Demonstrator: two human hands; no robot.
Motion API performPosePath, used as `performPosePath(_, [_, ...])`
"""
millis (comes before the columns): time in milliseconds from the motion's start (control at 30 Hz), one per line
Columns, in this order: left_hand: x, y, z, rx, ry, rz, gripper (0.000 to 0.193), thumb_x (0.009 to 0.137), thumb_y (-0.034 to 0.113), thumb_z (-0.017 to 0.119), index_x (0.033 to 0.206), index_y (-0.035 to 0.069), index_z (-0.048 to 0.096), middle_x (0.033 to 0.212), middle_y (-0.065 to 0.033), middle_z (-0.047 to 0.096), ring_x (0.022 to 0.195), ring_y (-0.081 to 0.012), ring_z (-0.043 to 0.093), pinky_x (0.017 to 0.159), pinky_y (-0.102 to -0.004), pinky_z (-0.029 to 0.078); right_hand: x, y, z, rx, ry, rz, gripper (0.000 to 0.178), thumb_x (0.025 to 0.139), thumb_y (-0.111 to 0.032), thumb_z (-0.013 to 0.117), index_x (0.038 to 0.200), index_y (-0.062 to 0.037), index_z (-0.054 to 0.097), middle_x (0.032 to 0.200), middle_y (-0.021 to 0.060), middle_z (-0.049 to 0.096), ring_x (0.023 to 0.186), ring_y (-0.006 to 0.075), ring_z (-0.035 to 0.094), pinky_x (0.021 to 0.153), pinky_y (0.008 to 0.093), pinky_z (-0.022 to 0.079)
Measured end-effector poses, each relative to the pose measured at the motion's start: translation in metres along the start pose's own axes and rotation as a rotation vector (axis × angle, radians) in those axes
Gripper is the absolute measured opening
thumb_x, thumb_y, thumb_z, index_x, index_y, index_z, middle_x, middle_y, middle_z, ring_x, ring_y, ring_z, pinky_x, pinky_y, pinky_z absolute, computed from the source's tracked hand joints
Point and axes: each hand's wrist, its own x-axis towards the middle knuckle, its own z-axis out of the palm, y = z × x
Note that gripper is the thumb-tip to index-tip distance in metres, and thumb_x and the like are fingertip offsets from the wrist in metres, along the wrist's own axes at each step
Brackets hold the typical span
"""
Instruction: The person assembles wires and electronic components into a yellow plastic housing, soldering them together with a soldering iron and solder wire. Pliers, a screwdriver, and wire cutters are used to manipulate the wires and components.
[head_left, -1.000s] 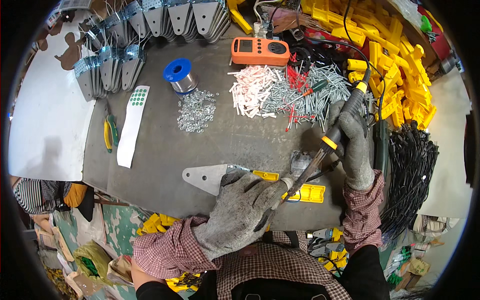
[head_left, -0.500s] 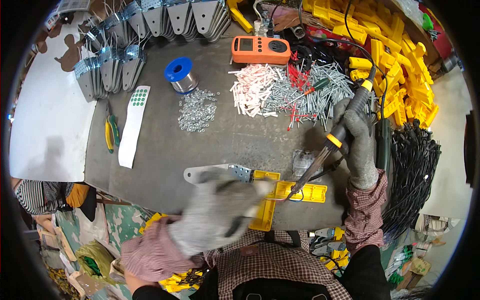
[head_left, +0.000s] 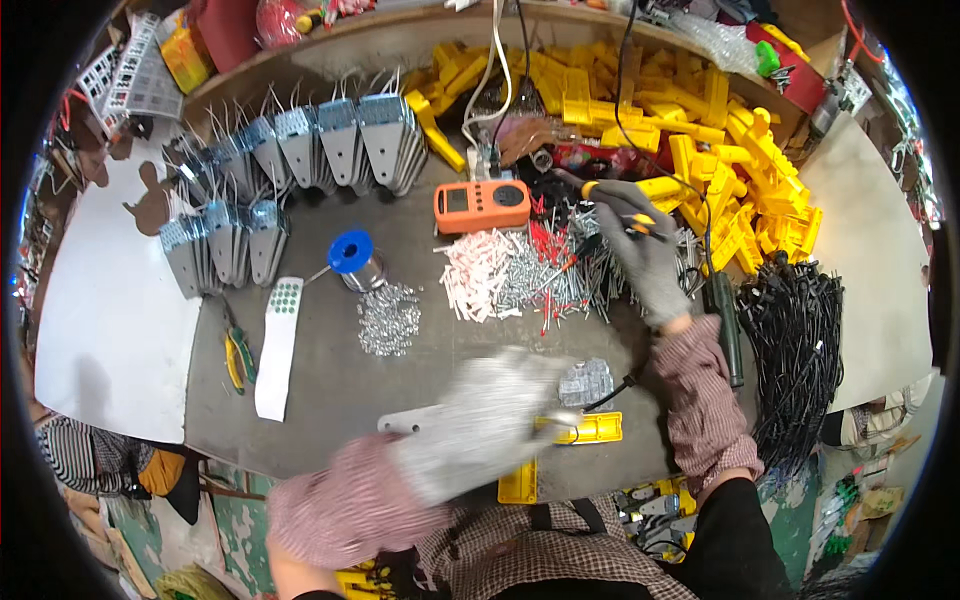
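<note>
My right hand [head_left: 645, 255], in a grey glove, is raised over the screw pile with its fingers closed round a soldering iron [head_left: 590, 188], a dark handle with yellow bands partly hidden by the fingers. My left hand [head_left: 490, 420], also gloved, is smeared by motion, so its fingers cannot be read. It passes over a yellow plastic housing [head_left: 602, 428], whose second yellow arm [head_left: 518, 486] shows below the hand. A grey metal bracket [head_left: 400, 424] pokes out left of the glove. Beside the housing lies a small clear bag [head_left: 585, 383] with a black cable next to it.
An orange meter [head_left: 482, 207] stands behind white sleeves [head_left: 480, 270] and screws [head_left: 545, 280]. Left are a solder spool [head_left: 352, 255], nuts [head_left: 390, 320], a label strip [head_left: 277, 350], pliers [head_left: 237, 355] and stacked brackets [head_left: 300, 145]. Yellow housings [head_left: 740, 190] and black cables [head_left: 790, 350] crowd the right.
My right hand has carried the soldering iron from the yellow housing up and away, over the screws. My left hand has moved slightly right across the housing. The view has tilted toward the table's back.
</note>
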Motion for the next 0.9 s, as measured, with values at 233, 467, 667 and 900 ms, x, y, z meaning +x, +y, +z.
performPosePath(233, [0.058,-0.012,0.049,-0.059,-0.504,-0.025,0.03,0.086,0.023,0.063,0.108,0.004,0.063,0.09,-0.021,0.069,0.086,-0.0368,0.068,0.08,-0.0435,0.054,0.053,0.046,0.044,-0.665,-0.298,-0.058,0.053,0.08,0.001,0.065,0.13,-0.014,0.056,0.111,0.0201,0.06,0.108,0.0361,0.059,0.091,0.0442,0.05])
performPosePath(467, [0.025,-0.017,0.012,-0.669,-0.042,-0.297,0.013,0.09,0.007,0.066,0.098,0.0,0.058,0.084,-0.003,0.06,0.081,-0.0083,0.057,0.075,-0.0247,0.05,-0.065,-0.066,-0.035,-0.361,-0.617,-0.027,0.029,0.095,-0.027,0.061,0.116,-0.0069,0.066,0.082,0.02,0.067,0.077,0.0335,0.068,0.07,0.0397,0.054])
performPosePath(667, [0.009,-0.02,0.048,-0.251,-0.013,-0.033,0.026,0.077,0.009,0.07,0.1,0.009,0.059,0.094,-0.011,0.063,0.092,-0.0326,0.06,0.085,-0.0427,0.046,-0.08,-0.095,-0.032,0.021,-0.899,0.388,0.034,0.092,-0.03,0.066,0.112,-0.0032,0.062,0.09,0.0174,0.067,0.08,0.0249,0.068,0.075,0.0349,0.052])
performPosePath(900, [-0.05,-0.024,0.067,0.018,0.166,-0.146,0.033,0.074,0.008,0.071,0.103,0.008,0.055,0.101,-0.011,0.061,0.098,-0.0334,0.058,0.089,-0.047,0.044,-0.102,-0.077,-0.036,0.206,-0.889,0.714,0.027,0.097,-0.021,0.06,0.109,0.0023,0.067,0.091,0.0093,0.068,0.084,0.0091,0.059,0.076,0.0281,0.049])
